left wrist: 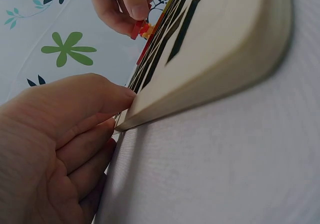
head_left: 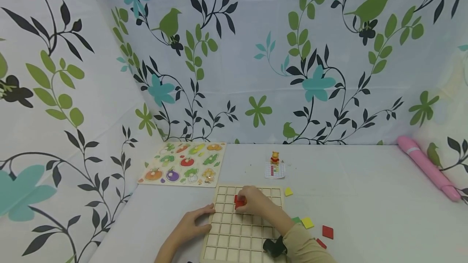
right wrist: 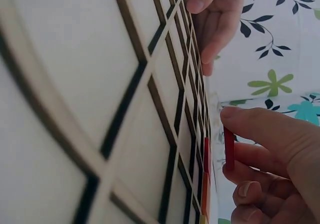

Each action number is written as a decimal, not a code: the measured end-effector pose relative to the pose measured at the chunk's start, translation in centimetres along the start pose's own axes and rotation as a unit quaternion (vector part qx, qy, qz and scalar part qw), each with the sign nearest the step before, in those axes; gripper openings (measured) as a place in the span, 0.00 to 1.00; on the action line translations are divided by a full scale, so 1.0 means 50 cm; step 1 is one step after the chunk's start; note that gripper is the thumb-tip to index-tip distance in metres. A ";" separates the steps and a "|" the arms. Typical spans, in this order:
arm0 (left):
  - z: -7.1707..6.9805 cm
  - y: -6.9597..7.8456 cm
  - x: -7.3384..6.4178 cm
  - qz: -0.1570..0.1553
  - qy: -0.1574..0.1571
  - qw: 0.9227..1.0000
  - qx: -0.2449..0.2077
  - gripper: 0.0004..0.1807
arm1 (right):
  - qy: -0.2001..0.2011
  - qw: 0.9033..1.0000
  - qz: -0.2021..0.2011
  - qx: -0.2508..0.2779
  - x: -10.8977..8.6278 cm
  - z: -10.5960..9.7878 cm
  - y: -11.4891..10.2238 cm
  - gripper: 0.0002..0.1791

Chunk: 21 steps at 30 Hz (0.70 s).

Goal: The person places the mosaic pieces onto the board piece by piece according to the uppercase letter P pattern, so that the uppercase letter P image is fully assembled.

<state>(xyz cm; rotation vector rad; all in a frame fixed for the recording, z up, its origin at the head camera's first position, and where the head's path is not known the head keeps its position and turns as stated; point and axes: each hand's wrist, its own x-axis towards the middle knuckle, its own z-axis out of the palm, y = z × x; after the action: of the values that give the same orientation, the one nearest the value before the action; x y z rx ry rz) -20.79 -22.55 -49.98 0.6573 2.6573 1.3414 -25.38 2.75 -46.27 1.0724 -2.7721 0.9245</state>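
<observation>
A pale wooden board [head_left: 229,240] divided into square cells lies on the table. My right hand [head_left: 252,202] is over its far half, pinching a thin red square tile [right wrist: 229,149] between thumb and fingertips. The tile stands edge-on, just off the grid in the right wrist view. Beneath it, a red tile [right wrist: 206,154] and an orange tile [right wrist: 204,191] sit in the board. My left hand [head_left: 191,224] rests at the board's left edge, its thumb [left wrist: 112,96] touching the rim and the other fingers alongside.
To the board's right lie loose tiles: yellow [head_left: 307,223], green [head_left: 296,219], red [head_left: 328,232]. A vegetable puzzle board [head_left: 183,163] stands behind left. A small bear figure [head_left: 275,157] is on a printed card [head_left: 274,171]. A pink stick [head_left: 429,168] lies far right.
</observation>
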 end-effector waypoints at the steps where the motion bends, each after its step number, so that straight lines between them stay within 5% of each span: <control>1: 0.000 0.000 0.000 0.000 0.000 1.000 0.000 0.22 | -0.002 1.000 -0.003 -0.003 0.000 0.002 0.001 0.11; 21: 0.002 0.001 0.000 -0.003 0.002 1.000 0.002 0.22 | -0.034 0.999 0.016 -0.014 0.011 0.010 -0.008 0.10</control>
<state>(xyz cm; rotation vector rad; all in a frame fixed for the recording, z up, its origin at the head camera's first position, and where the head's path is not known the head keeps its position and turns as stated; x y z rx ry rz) -20.74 -22.47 -50.00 0.6473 2.6645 1.3372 -25.49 1.91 -46.36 1.0804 -2.8560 0.8652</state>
